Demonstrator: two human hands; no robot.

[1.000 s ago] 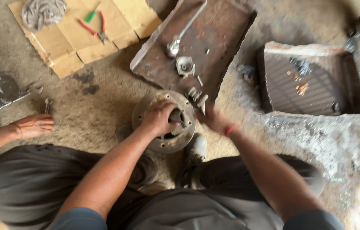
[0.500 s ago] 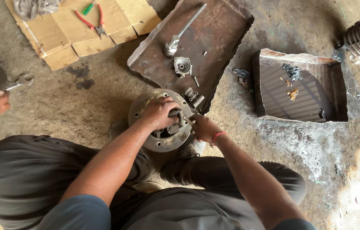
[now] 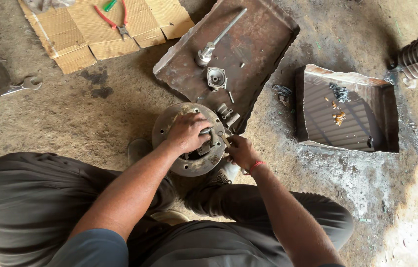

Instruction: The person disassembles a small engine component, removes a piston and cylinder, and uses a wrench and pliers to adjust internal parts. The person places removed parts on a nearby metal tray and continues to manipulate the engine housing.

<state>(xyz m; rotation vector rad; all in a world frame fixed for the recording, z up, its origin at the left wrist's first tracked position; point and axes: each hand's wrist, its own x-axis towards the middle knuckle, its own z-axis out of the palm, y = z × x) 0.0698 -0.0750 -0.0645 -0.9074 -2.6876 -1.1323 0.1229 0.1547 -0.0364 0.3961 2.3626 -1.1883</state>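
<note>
Both hands are down on the round metal plate (image 3: 189,143) that lies on the dirt floor (image 3: 95,118) between the person's feet. His left hand (image 3: 188,132) is spread over the middle of it, fingers curled down around a small part standing in the central opening. His right hand (image 3: 241,152) is closed at the plate's near right edge, pinching what looks like a thin tool or pin; I cannot make out exactly what it is.

Just beyond the plate, touching its far rim, lies a rusty flat tray (image 3: 248,54) carrying a long socket-ended rod (image 3: 217,38), a small round housing (image 3: 216,77) and a few loose bits. To the right, apart from it, sits a second sheet-metal tray (image 3: 347,111) with only scraps inside. Further off on the left, red-handled pliers (image 3: 115,20) rest on a sheet of cardboard (image 3: 105,27), and a spanner (image 3: 19,88) lies at the left edge.

Judging by the loose pieces in the tray, the work looks midway: some parts are off, while the centre piece remains seated in the plate.
</note>
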